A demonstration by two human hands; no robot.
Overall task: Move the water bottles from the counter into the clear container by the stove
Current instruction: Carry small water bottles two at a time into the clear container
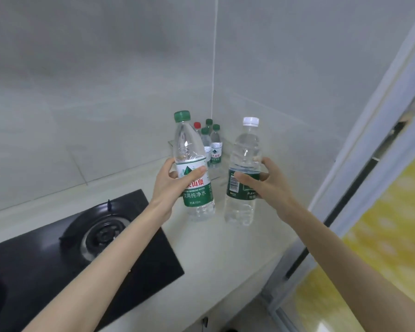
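In the left hand (175,185): clear ribbed plastic bottle with a green cap (189,144), glossy film label. In the right hand (268,185): clear ribbed plastic bottle with a white cap (246,149), glossy dark-green label. Beyond both hands, transparent smooth plastic container (170,143). Below the left hand, glossy black glass stove top (153,255) with dull dark metal burner (103,233); under the right hand, smooth pale stone-look counter (225,248).

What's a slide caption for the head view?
Left hand holds green-capped bottle, right hand white-capped bottle, in front of the clear container.

green-cap bottle (197,195) held, slightly tilted | white-cap bottle (246,149) held | clear container (170,143): four bottles (215,149)
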